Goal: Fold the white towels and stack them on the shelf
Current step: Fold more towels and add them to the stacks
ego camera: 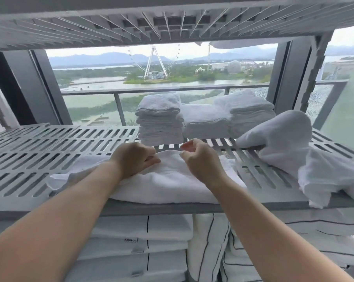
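- The slatted shelf (50, 143) carries three folded stacks (161, 119) just beyond the hands: that part looks finished.
- A loose heap of towels (294, 151), right of the right hand, is not yet folded.
- One white towel (162, 180) lies under both hands, half folded.
- The left hand (135, 159) pinches its far edge; the right hand (200, 159) hovers loosely curled, gripping nothing.

a white towel (162, 184) lies partly folded at the slatted shelf (50, 151) front, folded stacks (160, 119) behind.

Both forearms reach forward, left hand (134, 158) and right hand (200, 159) close together (fingers loosely curled).
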Available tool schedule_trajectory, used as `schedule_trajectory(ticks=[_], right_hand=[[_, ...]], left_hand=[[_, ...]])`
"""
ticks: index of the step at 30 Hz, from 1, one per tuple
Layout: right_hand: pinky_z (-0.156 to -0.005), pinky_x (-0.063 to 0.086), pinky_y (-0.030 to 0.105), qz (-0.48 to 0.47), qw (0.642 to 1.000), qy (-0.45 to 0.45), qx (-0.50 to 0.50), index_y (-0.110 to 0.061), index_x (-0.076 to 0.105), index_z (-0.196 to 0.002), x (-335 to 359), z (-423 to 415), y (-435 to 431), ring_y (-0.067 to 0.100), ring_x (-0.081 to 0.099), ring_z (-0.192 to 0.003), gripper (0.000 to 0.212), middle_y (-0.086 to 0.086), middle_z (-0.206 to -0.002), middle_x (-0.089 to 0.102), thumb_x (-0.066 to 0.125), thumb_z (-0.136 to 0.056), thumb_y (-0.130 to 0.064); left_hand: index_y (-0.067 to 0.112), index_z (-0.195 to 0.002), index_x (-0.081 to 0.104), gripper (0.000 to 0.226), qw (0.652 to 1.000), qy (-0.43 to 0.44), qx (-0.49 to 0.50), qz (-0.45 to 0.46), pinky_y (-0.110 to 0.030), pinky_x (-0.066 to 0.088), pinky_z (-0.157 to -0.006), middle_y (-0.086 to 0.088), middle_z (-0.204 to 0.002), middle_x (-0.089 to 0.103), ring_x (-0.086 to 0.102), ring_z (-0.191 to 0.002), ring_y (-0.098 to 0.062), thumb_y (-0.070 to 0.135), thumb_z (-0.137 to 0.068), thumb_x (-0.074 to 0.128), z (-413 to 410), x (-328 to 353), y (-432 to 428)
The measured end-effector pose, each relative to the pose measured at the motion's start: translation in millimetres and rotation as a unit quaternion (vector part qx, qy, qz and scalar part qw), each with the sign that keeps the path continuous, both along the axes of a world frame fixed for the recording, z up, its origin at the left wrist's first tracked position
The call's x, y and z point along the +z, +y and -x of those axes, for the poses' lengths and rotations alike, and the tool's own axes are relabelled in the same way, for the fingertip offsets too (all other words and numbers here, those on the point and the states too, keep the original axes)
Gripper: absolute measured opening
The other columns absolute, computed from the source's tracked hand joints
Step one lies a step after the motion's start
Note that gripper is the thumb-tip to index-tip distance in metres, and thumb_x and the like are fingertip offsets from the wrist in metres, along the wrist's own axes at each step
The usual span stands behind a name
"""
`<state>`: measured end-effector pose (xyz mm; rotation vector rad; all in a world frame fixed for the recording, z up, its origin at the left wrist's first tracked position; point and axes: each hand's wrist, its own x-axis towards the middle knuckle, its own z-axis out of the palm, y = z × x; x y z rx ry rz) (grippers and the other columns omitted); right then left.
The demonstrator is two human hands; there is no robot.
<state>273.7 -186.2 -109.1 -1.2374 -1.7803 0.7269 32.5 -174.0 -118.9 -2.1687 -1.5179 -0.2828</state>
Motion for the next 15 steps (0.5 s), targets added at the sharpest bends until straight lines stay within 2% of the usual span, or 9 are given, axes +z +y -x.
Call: schedule_trajectory(ticks=[2, 4, 7, 12, 14, 15], right_hand=[[-0.09, 0.047, 0.028, -0.059, 0.995, -0.084, 0.013, -0.021, 0.069, -0.109, -3.2, 14.2, 4.0, 0.017, 0.063, -0.107, 0.023, -0.001, -0.112, 0.071, 0.058, -0.089, -0.021], [-0.098, 0.046, 0.035, -0.09, 0.985, -0.143, 0.034, -0.019, 0.067, -0.115, -4.2, 27.5, 7.2, 0.023, 0.059, -0.114, 0.031, 0.005, -0.118, 0.066, 0.054, -0.087, -0.014], [-0.103, 0.042, 0.04, -0.095, 0.969, -0.218, 0.058, -0.019, 0.062, -0.128, -4.5, 49.3, 8.8, 0.029, 0.054, -0.12, 0.048, 0.008, -0.126, 0.061, 0.049, -0.083, -0.008], [-0.109, 0.035, 0.037, -0.102, 0.949, -0.289, 0.074, -0.024, 0.052, -0.139, 1.1, 90.6, 7.3, 0.029, 0.048, -0.127, 0.06, 0.003, -0.135, 0.058, 0.052, -0.08, -0.011], [-0.111, 0.033, 0.037, -0.093, 0.944, -0.3, 0.095, -0.025, 0.053, -0.139, 3.5, 108.5, 6.9, 0.029, 0.048, -0.128, 0.059, 0.004, -0.136, 0.058, 0.052, -0.081, -0.012], [-0.111, 0.033, 0.037, -0.085, 0.943, -0.303, 0.108, -0.025, 0.054, -0.138, 3.6, 117.3, 6.5, 0.029, 0.049, -0.128, 0.057, 0.005, -0.136, 0.059, 0.054, -0.082, -0.014]], left_hand=[[0.02, -0.088, 0.067, 0.04, 0.999, 0.006, 0.004, -0.035, -0.034, 0.054, -0.061, -0.006, -0.076, 0.074, 0.072, -0.072, -0.03, 0.058, -0.092, 0.058, 3.8, 1.1, -3.0], [0.024, -0.104, 0.069, 0.041, 0.999, 0.0, 0.004, -0.052, -0.034, 0.056, -0.064, -0.005, -0.081, 0.076, 0.074, -0.076, -0.028, 0.061, -0.091, 0.057, 9.7, 3.5, -7.8], [0.034, -0.125, 0.059, 0.051, 0.999, -0.009, 0.042, 0.024, -0.037, 0.057, -0.077, 0.001, -0.096, 0.075, 0.072, -0.089, -0.023, 0.069, -0.089, 0.049, 25.8, 9.3, -17.0], [0.043, -0.13, 0.054, 0.064, 0.978, -0.095, 0.081, 0.168, -0.035, 0.052, -0.085, 0.008, -0.109, 0.068, 0.065, -0.099, -0.016, 0.076, -0.076, 0.062, 59.0, 25.4, -32.7], [0.036, -0.12, 0.064, 0.058, 0.965, -0.127, 0.082, 0.213, -0.031, 0.049, -0.081, 0.012, -0.101, 0.068, 0.063, -0.096, -0.014, 0.072, -0.074, 0.069, 72.1, 33.7, -36.8], [0.032, -0.107, 0.07, 0.051, 0.962, -0.142, 0.076, 0.222, -0.031, 0.049, -0.075, 0.014, -0.091, 0.067, 0.063, -0.089, -0.013, 0.07, -0.073, 0.072, 78.1, 38.1, -38.7]])
